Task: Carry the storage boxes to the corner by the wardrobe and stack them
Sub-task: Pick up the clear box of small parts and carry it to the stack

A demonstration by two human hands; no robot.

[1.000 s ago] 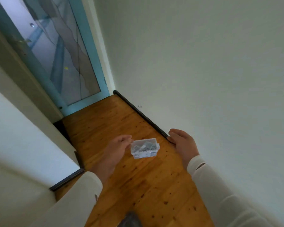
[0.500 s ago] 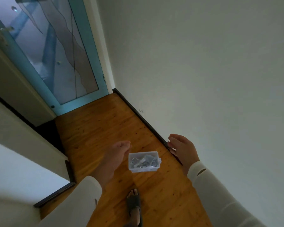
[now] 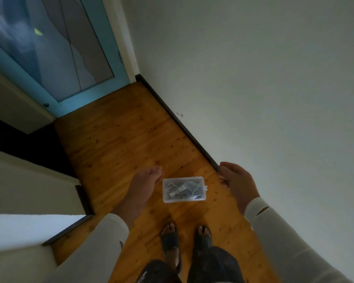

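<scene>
A small clear storage box with small metal parts inside shows between my two hands, just ahead of my feet. It appears to lie on the wooden floor. My left hand is stretched out palm down, fingertips close to the box's upper left corner, with no grip on it visible. My right hand hangs to the right of the box, loosely curled, holding nothing, near the dark skirting board. No wardrobe or other box is in view.
A white wall runs along the right. A blue-framed glass door closes the far end of the narrow floor. A white wall edge and a dark opening are on the left. My sandalled feet stand below the box.
The view has tilted down, so the door and floor have shifted up and both of my feet now show. The box and my hands keep about the same places between them.
</scene>
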